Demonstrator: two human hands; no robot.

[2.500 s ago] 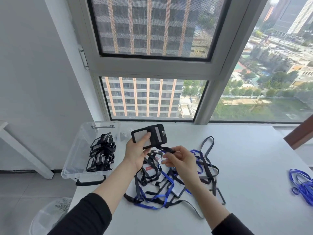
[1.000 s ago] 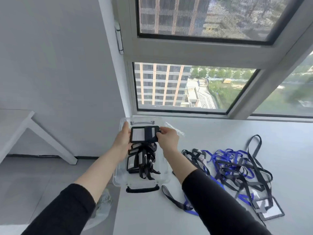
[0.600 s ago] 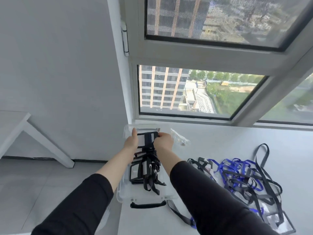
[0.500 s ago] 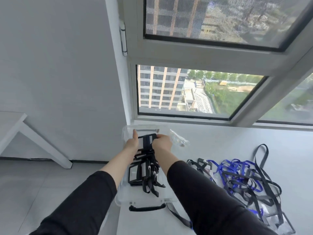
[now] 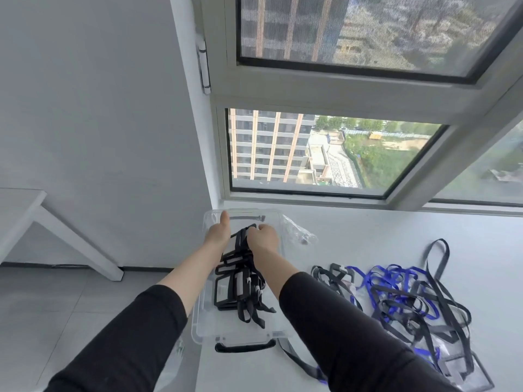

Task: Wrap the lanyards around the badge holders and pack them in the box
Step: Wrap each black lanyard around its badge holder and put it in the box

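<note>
1. The right hand curls its fingers over the top edge of a black-framed badge holder wrapped in black lanyard. It grasps the holder low inside the clear plastic storage box with a black handle. The left hand lies against the holder's left edge with its thumb raised free. Its fingers are hidden, so I cannot tell whether it grips or only steadies.
2. If the right hand lets go before the badge holder lies flat, the lanyard turns could slacken and come undone, since nothing visible seems to pin them.
3. Just nearer than both hands, the stack of wrapped black badge holders lies unevenly, with loose strap ends poking out toward the handle. A holder set down slanted beyond it may slide off or tip the stack.
4. Fingers drawn back through those strap ends could snag a loop and drag a packed holder out.
5. Under the left forearm, the box seems to sit right at the left edge of the white tabletop. A leftward shove could nudge it over.
6. Right of the right hand, a crumpled clear plastic bag lies against the box rim and could get swept in.
7. Beside the right forearm lies the tangled pile of blue and black lanyards with clear badge holders. One black strap runs under the sleeve, which may drag it along.
</note>
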